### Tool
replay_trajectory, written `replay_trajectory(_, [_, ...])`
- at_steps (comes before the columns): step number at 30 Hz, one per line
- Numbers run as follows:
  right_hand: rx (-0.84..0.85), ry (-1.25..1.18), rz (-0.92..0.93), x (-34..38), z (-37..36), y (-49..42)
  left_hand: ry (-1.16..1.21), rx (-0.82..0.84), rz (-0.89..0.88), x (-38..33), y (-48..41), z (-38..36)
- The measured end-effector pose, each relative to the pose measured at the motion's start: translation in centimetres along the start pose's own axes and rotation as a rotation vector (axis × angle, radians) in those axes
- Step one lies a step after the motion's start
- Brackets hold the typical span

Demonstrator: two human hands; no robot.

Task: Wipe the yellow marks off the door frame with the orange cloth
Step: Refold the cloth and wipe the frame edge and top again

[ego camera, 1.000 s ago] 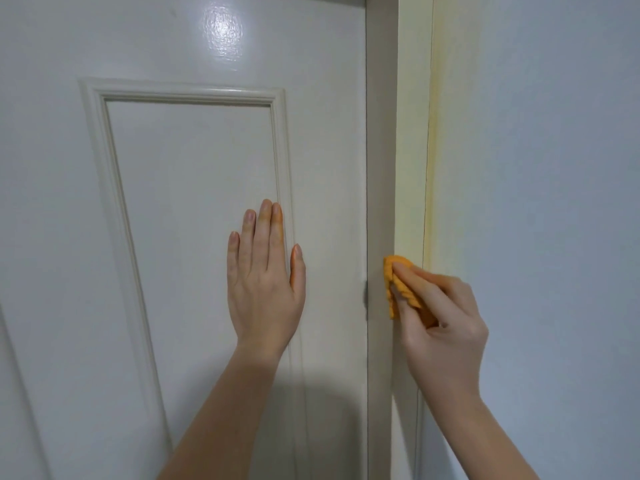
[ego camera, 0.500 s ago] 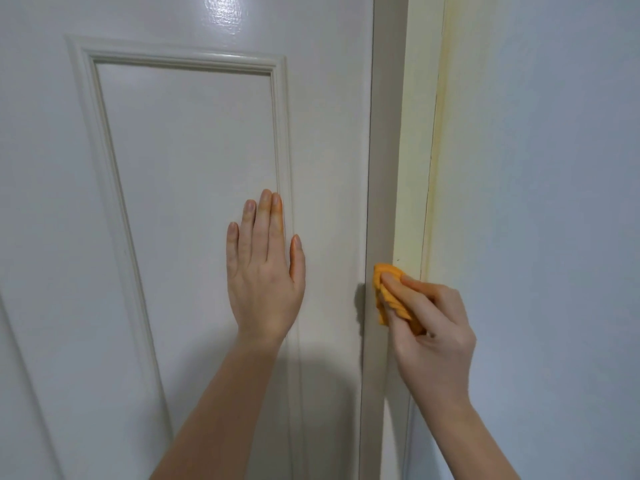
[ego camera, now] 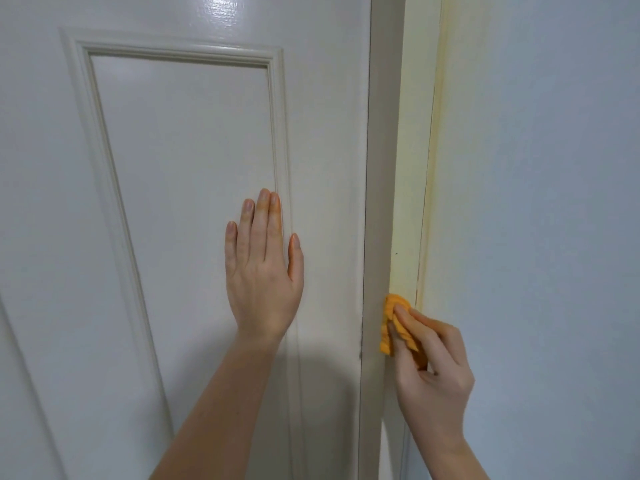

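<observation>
White panelled door (ego camera: 180, 161), pale grey wall (ego camera: 540, 202)

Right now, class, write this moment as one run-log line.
left hand: flat on door | right hand: holds orange cloth against door frame | yellow marks: visible above cloth

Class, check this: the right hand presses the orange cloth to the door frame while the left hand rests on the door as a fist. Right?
No: the head view shows the left hand lying flat on the door, fingers straight. The right hand does press the orange cloth to the door frame.
</observation>
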State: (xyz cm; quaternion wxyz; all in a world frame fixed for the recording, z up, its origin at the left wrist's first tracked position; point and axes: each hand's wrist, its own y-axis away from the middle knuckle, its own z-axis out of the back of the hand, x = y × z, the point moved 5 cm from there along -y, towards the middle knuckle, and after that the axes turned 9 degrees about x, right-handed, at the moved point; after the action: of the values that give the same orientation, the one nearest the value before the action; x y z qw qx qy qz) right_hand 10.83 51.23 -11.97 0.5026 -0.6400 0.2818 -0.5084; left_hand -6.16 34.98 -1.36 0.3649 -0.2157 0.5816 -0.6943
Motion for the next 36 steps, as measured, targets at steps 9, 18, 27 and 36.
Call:
replay_trajectory(9, [0.052,0.097,0.082,0.5,-1.1,2.3,0.0,-0.037,-0.001,0.1,0.6,-0.2])
replay_trajectory(18, [-0.065,-0.037,-0.219,-0.9,0.0,4.6,0.018,-0.041,-0.006,0.0,0.5,-0.1])
replay_trajectory(27, [0.311,-0.437,-0.65,0.7,1.0,6.5,0.302,0.175,0.043,-0.3,2.2,1.2])
replay_trajectory(36, [0.363,-0.539,-0.774,3.3,3.8,5.5,1.188,0.878,0.571,-2.9,15.7,5.8])
